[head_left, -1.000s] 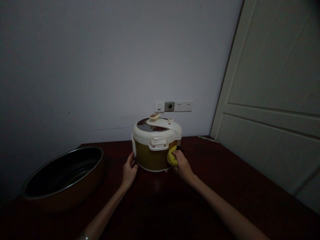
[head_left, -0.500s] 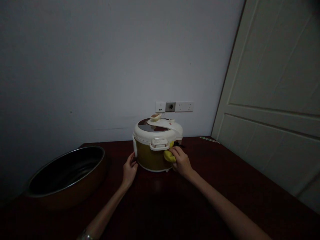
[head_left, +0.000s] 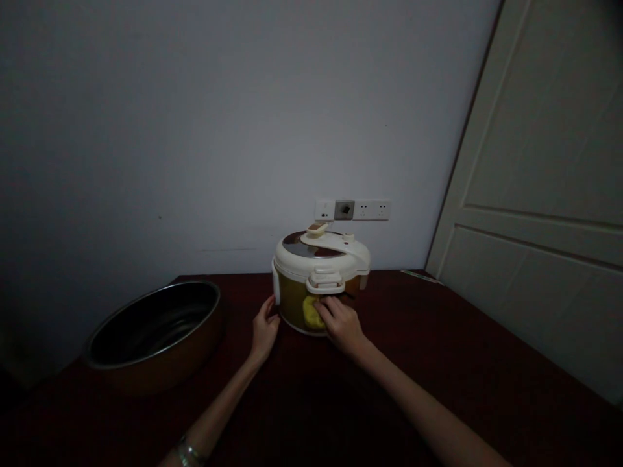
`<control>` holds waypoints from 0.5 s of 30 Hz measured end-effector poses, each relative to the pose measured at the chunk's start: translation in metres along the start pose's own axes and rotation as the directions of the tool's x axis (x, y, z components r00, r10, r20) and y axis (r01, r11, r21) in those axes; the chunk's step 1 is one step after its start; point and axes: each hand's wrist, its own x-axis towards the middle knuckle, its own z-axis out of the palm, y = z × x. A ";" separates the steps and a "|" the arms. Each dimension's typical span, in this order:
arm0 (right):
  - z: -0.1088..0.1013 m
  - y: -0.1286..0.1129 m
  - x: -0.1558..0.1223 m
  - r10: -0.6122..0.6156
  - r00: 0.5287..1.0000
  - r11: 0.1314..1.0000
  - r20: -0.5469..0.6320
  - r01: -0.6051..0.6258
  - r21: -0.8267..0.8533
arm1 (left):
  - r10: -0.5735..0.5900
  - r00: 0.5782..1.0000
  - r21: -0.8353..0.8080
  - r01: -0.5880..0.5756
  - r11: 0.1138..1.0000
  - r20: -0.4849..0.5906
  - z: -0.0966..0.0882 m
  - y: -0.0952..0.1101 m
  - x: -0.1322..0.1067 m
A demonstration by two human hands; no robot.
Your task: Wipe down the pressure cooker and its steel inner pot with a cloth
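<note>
An electric pressure cooker (head_left: 292, 299) with a white lid and an olive-gold body stands upright on the dark red table. My right hand (head_left: 342, 324) is closed on a yellow cloth (head_left: 313, 314), pressed flat against the cooker's front below its white side handle (head_left: 325, 281). At the cooker's lower left, beside its white front panel (head_left: 276, 285), rests my left hand (head_left: 265, 329), its thumb and fingers apart and the fingertips against the side. Part of the fingers there is hidden.
A large round pan (head_left: 160, 353) with a dark inside and brown outside sits at the left of the table (head_left: 438, 363). Wall sockets (head_left: 371, 209) are behind the cooker. A pale panelled door (head_left: 530, 214) stands along the right side.
My right hand has moved the yellow cloth leftward and slightly down across the cooker's front, from beside the handle to below it. The whole view has shifted a little; my left hand stays at the cooker.
</note>
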 end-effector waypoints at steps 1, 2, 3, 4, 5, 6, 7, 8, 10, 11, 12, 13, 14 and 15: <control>0.006 -0.005 0.001 -0.023 1.000 1.000 0.004 0.023 0.001 | -0.002 1.000 -0.015 0.002 1.000 0.003 0.000 0.000 0.000; 0.013 -0.011 -0.001 -0.054 0.998 0.999 0.021 0.053 0.009 | -0.007 1.000 -0.036 0.007 0.999 0.009 -0.001 0.000 0.000; 0.021 -0.017 -0.005 -0.083 0.995 0.996 0.047 0.082 0.019 | -0.014 1.000 -0.059 0.015 0.998 0.018 -0.002 -0.001 0.001; 0.028 -0.024 -0.010 -0.103 0.992 0.994 0.077 0.102 0.026 | -0.021 0.999 -0.083 0.023 0.996 0.027 -0.003 -0.001 0.001; 0.033 -0.029 -0.015 -0.111 0.988 0.994 0.106 0.109 0.030 | -0.028 0.999 -0.104 0.031 0.994 0.035 -0.004 0.000 0.002; 0.037 -0.034 -0.019 -0.114 0.985 0.993 0.130 0.111 0.032 | -0.033 0.999 -0.123 0.039 0.992 0.043 -0.004 0.000 0.003; 0.038 -0.038 -0.023 -0.118 0.981 0.993 0.153 0.113 0.042 | -0.038 0.998 -0.137 0.044 0.990 0.049 -0.006 0.000 0.003; 0.037 -0.041 -0.026 -0.125 0.977 0.991 0.175 0.116 0.061 | -0.043 0.998 -0.148 0.050 0.988 0.054 -0.007 0.001 0.004; 0.032 -0.044 -0.030 -0.153 0.965 0.984 0.214 0.129 0.124 | -0.061 0.996 -0.172 0.070 0.983 0.060 -0.009 0.001 0.004; 0.029 -0.045 -0.032 -0.167 0.959 0.979 0.230 0.135 0.150 | -0.076 0.995 -0.187 0.087 0.979 0.066 -0.011 0.001 0.004; 0.027 -0.044 -0.032 -0.173 0.956 0.978 0.239 0.137 0.159 | -0.094 0.993 -0.205 0.108 0.973 0.076 -0.012 0.001 0.004; 0.027 -0.043 -0.031 -0.179 0.955 0.978 0.237 0.146 0.150 | -0.115 0.989 -0.228 0.132 0.965 0.088 -0.014 0.001 0.004; 0.027 -0.042 -0.028 -0.192 0.955 0.978 0.225 0.167 0.126 | -0.135 0.985 -0.254 0.158 0.954 0.105 -0.016 0.001 0.004; 0.027 -0.040 -0.022 -0.208 0.956 0.977 0.204 0.193 0.094 | -0.151 0.981 -0.281 0.181 0.942 0.124 -0.018 0.001 0.004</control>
